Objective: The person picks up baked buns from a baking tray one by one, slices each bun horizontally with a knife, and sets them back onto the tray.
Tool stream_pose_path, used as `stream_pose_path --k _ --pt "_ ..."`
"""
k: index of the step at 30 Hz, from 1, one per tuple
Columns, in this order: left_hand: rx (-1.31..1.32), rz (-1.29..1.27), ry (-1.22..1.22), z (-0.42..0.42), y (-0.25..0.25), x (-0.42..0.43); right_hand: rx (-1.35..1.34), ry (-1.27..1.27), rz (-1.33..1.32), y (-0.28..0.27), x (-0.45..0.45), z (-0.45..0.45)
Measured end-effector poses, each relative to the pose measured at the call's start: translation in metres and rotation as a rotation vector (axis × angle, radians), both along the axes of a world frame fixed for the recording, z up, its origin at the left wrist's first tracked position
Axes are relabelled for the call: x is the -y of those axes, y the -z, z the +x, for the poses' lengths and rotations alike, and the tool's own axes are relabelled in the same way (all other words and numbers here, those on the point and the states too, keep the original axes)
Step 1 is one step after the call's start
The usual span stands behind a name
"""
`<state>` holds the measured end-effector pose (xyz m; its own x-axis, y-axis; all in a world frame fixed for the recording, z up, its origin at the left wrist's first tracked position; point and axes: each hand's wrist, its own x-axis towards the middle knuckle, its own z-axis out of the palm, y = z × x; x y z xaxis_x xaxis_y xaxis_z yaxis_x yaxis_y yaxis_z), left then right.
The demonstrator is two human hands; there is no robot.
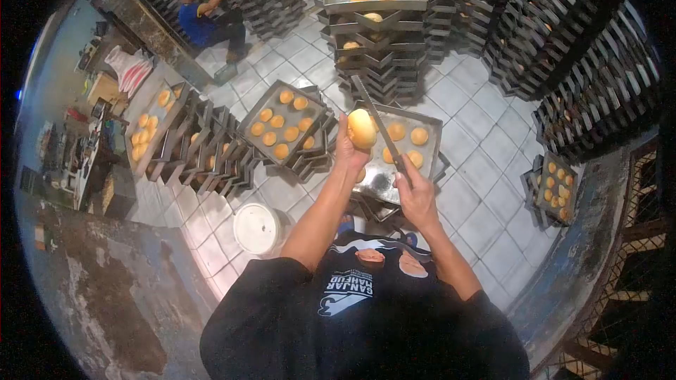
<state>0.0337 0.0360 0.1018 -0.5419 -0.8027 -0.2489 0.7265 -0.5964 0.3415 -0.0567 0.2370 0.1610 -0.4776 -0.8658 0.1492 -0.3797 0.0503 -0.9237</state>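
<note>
- Left hand [354, 153]: raised over the front tray, grip clamped on a bun [362, 129], thumb up along its left side, fingers partly hidden.
- Bun: round, golden, paler at the lower edge; up in the left hand, above the tray, left of the blade.
- Right hand [417, 193]: grip closed around the near end of a knife [377, 116]; handle mostly covered by the fingers.
- Knife: long, narrow, slanted, tip pointing away and a bit left. Blade runs just beside the bun's right side; can't tell if touching.
- Front tray [432, 148]: metal, under both hands, top of a short stack. Several buns on it, partly blocked by hands and knife; dark round patch [381, 181] near its close edge.
- Left tray [285, 114]: just left of the front one, turned at an angle, buns spread over it, more trays below.
- Tall stack [384, 49]: beyond the front tray, trays crisscrossed, buns on top.
- Far left: another tray stack [211, 144], buns on its top tray.
- Right side: high stacks [598, 77] leaning in the lens curve; low stack [555, 190] with small-looking buns near the wall.
- Bucket [256, 229]: white, lidded, on the tiled floor [486, 169], left of the left forearm.
- Another person [204, 21]: upper left, blue top, low down, arm reaching to a tray.
</note>
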Motion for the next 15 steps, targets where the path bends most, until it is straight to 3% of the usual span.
stream_pose_path --k 8,15 --pt "-0.009 -0.011 -0.028 -0.003 0.005 0.014 -0.029 -0.003 0.035 0.013 -0.010 -0.002" --pt "0.212 -0.281 0.115 -0.011 0.005 -0.006 0.062 0.005 0.141 -0.010 -0.003 -0.020"
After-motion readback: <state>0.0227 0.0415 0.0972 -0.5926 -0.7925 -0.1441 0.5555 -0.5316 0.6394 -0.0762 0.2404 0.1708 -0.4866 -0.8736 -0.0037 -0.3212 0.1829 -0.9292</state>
